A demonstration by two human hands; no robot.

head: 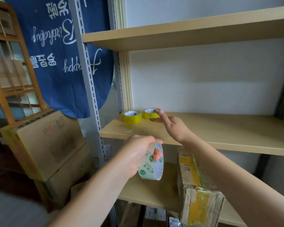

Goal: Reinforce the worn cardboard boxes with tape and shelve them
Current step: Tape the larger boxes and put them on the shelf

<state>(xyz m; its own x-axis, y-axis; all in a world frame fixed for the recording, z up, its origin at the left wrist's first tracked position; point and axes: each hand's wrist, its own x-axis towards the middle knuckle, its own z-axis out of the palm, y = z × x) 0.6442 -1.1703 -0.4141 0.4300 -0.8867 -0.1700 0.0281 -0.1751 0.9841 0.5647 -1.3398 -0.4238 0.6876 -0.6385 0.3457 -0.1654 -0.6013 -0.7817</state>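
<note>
Gripping a clear tape roll [152, 161] with green round logos on its core, the left hand [136, 157] has its fingers hooked through the roll's hole and holds it in the air in front of the middle shelf [220, 136]. The right hand [172, 126] reaches over that shelf with its fingers stretched out and relaxed, the fingertips at the right yellow tape roll [150, 114]; whether they touch it I cannot tell. A second yellow tape roll [132, 117] lies flat just beside it, to its left, both near the shelf's back left corner. Both yellow rolls show green marks on their white inner rims, too small to read.

A worn cardboard box [197, 185] sits on the lower shelf [147, 192], under the right forearm. Its near end is crumpled and torn, and strips of yellow tape run along its top and down its front; dark characters are printed on the top strip. What it holds is hidden, since it is closed.

Left of the grey shelf upright [88, 76] stand two stacked cardboard boxes [46, 145], closed, the upper one with faint printing and yellow tape on its edges. Behind them hangs a blue cloth [56, 54] with white writing, upside down, reading "Happy Birthday" beside other characters. The top shelf [187, 35] spans the upper right.
</note>
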